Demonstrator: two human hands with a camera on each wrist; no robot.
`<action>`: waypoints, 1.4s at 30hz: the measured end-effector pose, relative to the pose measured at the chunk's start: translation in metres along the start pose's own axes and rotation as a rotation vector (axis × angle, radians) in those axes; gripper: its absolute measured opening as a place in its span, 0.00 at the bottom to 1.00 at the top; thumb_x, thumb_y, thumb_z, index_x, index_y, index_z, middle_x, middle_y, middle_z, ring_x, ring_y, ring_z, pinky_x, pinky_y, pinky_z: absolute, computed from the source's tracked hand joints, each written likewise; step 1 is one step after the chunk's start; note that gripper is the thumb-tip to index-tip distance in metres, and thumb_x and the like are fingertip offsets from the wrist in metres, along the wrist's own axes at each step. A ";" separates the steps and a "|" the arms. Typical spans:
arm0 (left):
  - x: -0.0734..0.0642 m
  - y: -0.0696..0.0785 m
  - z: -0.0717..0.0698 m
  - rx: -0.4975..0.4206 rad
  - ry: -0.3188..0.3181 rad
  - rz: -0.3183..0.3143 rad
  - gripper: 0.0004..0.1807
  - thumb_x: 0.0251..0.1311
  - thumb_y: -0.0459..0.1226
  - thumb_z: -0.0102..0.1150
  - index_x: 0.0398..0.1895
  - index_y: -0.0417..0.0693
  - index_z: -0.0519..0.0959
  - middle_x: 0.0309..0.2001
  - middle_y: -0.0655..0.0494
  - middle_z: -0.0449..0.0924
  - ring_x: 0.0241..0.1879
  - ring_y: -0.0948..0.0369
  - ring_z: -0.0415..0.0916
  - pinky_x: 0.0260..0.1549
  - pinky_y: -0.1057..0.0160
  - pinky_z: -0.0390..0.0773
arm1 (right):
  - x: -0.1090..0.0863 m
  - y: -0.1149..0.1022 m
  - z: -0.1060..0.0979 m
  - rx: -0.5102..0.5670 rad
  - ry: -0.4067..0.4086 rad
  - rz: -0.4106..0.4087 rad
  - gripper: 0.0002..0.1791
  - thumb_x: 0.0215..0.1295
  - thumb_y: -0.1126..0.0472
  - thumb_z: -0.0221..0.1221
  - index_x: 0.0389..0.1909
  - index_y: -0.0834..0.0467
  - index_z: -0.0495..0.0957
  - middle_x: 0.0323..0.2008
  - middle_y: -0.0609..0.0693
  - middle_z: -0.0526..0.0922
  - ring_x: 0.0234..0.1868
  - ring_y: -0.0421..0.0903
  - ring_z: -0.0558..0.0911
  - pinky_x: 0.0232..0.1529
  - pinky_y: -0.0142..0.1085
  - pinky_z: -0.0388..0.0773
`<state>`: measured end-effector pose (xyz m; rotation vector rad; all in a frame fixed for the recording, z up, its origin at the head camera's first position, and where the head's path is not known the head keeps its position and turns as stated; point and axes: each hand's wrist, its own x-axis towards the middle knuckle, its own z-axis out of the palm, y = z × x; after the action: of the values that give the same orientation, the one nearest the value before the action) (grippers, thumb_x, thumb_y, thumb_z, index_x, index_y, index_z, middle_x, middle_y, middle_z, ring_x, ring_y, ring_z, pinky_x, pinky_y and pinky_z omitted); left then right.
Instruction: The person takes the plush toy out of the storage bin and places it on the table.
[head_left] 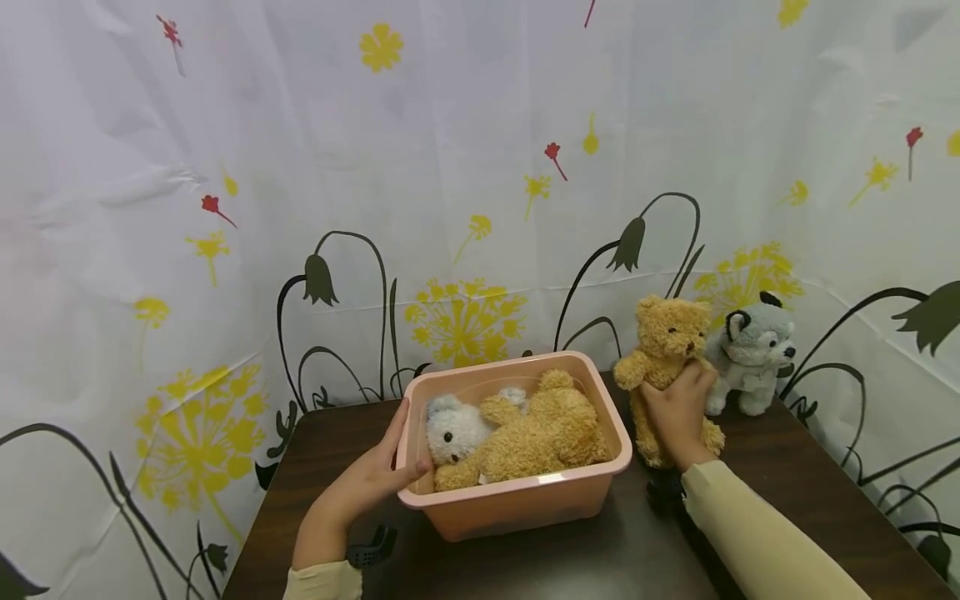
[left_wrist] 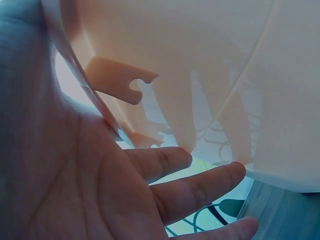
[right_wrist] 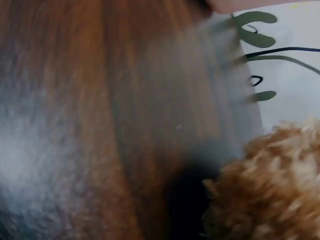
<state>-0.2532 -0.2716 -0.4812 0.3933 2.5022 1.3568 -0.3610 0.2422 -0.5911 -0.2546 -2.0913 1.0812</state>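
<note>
My right hand (head_left: 681,408) grips a golden-brown teddy bear (head_left: 670,333) round its body, upright at the right of a pink plastic bin (head_left: 517,508). Its curly fur (right_wrist: 275,190) fills the lower right corner of the right wrist view. My left hand (head_left: 367,475) holds the bin at its left end, thumb over the rim and fingers along the outer wall; these fingers (left_wrist: 200,195) show fairly straight in the left wrist view. Inside the bin lie another golden-brown teddy bear (head_left: 540,425), face hidden, and a white and grey plush animal (head_left: 453,429), partly covered by the bear.
A grey and white plush husky (head_left: 753,354) stands at the back right of the dark wooden table (head_left: 330,442), just beyond the held bear. Behind the table hangs a white curtain (head_left: 480,150) printed with yellow, red and green flowers.
</note>
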 end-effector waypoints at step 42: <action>0.000 0.005 -0.003 -0.033 -0.035 0.038 0.65 0.71 0.56 0.70 0.90 0.72 0.27 0.86 0.26 0.47 0.74 0.35 0.73 0.57 0.45 0.87 | 0.024 0.000 0.019 -0.222 -0.391 0.184 0.62 0.69 0.38 0.69 0.84 0.70 0.44 0.70 0.80 0.53 0.65 0.78 0.64 0.60 0.70 0.70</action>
<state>-0.2537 -0.2711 -0.4754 0.4562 2.4533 1.3912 -0.3913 0.2420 -0.5847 -0.3743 -2.5865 1.0701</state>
